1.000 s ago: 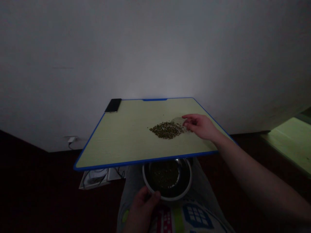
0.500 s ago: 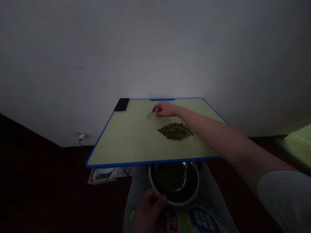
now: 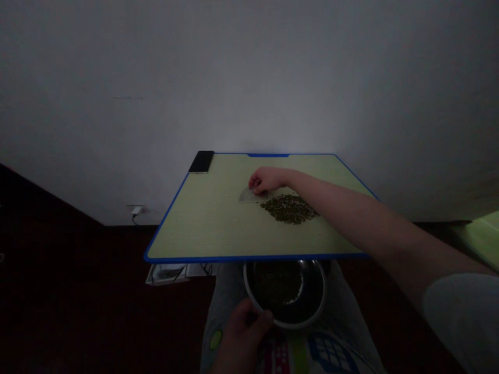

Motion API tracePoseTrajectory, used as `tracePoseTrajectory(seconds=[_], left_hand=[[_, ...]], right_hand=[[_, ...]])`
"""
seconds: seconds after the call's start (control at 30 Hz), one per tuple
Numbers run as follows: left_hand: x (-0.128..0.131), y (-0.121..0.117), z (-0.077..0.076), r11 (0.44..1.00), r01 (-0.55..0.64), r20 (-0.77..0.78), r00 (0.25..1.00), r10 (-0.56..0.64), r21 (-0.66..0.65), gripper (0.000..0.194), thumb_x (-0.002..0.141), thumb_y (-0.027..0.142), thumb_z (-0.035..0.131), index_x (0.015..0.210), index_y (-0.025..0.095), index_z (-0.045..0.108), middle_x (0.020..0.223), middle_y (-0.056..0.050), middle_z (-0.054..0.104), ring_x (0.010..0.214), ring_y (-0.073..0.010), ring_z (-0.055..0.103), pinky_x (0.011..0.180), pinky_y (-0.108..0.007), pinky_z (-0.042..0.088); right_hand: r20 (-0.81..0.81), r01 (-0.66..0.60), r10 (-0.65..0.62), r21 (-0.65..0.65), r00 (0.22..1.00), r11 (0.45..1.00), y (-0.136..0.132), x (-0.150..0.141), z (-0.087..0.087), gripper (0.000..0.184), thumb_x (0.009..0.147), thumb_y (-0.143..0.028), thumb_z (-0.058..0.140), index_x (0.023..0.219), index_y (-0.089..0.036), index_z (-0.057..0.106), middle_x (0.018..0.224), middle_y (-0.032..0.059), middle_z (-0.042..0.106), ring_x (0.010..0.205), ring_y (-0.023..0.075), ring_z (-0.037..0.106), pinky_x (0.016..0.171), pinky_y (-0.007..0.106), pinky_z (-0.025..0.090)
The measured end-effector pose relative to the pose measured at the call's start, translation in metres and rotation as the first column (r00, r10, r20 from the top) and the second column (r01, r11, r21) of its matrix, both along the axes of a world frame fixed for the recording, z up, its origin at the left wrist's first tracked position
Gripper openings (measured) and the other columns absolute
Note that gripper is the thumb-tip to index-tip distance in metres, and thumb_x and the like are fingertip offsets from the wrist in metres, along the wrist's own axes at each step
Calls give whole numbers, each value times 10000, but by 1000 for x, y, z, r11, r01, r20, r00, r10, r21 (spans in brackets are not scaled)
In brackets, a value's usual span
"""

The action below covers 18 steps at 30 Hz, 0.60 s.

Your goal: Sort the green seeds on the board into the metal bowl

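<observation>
My right hand (image 3: 268,179) is closed on a clear, half-round protractor (image 3: 248,196), its straight edge towards me at the table top. Just right of it lies a spread pile of small greenish-brown grains (image 3: 290,209), partly behind my right forearm. Below the table's front edge, my left hand (image 3: 247,327) grips the near-left rim of a metal bowl (image 3: 298,325), thumb on the rim. The bowl rests at my lap, and more grains (image 3: 277,285) cover its bottom in dim light. The table edge hides the bowl's far side.
The pale table (image 3: 202,223) has a blue border and stands against a grey wall (image 3: 249,78). A dark phone (image 3: 201,161) lies at its far-left corner. Beneath, on the left, is a white box with cables (image 3: 167,272). A plug (image 3: 136,210) sits in the wall.
My right hand has carried the protractor from the pile's right side across to its left, then lowered it slightly. My left hand stays on the bowl. The view has shifted a little.
</observation>
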State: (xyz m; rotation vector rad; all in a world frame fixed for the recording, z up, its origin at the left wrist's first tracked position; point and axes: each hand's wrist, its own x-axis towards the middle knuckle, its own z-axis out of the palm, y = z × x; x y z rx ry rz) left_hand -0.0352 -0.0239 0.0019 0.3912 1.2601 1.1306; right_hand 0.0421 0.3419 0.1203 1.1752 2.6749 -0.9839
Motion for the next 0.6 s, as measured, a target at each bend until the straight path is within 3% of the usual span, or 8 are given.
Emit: tracePoseTrajectory(seconds=[0.37, 0.6], left_hand=[[0, 1, 0, 1000, -1, 91, 996, -1, 22, 489, 558, 590, 1023, 807, 208, 845, 821, -83, 871, 832, -308, 800, 847, -403, 610], [-8, 1, -2, 993, 111, 5, 994, -111, 50, 466, 659, 618, 967, 831, 205, 835, 857, -88, 862, 846, -294, 785, 861, -376, 604]], right_hand=[[20, -93, 92, 45, 996, 995, -20, -14, 5, 362, 762, -81, 782, 1114, -150, 831, 935, 66, 858, 783, 179, 764, 733, 258, 560], [32, -127, 126, 35, 992, 991, -37, -19, 7, 360, 798, -83, 750, 1147, -134, 823, 891, 57, 846, 737, 157, 749, 741, 257, 553]])
